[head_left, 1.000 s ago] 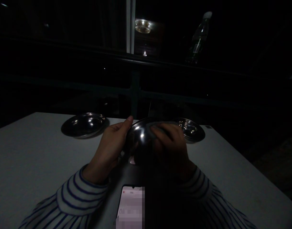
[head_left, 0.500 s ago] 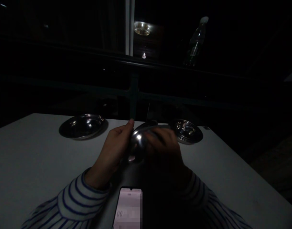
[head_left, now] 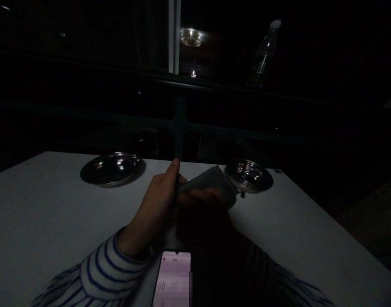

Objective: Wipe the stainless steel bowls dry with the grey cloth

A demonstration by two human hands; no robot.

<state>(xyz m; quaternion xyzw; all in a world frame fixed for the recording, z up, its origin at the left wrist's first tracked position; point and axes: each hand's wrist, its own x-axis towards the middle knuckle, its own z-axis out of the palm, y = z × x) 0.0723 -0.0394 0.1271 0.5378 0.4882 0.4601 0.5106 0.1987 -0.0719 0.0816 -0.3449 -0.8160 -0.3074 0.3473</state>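
My left hand (head_left: 160, 200) is closed, thumb up, around the edge of a shiny metal bowl (head_left: 186, 182). Only a thin bright strip of that bowl shows; the rest is hidden behind my hands and the cloth. A dark grey cloth (head_left: 211, 181) with a checked edge is bunched in my right hand (head_left: 201, 209), which is closed and pressed up to the bowl beside my left hand. Deep shadow covers most of my right hand. Below my wrists a phone (head_left: 172, 273) lies lit on the table, showing zeros.
On the white table (head_left: 48, 204), a wide metal bowl (head_left: 110, 169) stands at the back left. Several stacked metal bowls (head_left: 249, 175) stand at the back right, close to the cloth. Beyond the table's far edge, a plastic bottle (head_left: 264, 57) shows in the dark.
The bowl's bright rounded surface has gone from sight between my hands. My right hand has moved left and lower, and the cloth now spreads out above it. My left hand keeps nearly its place.
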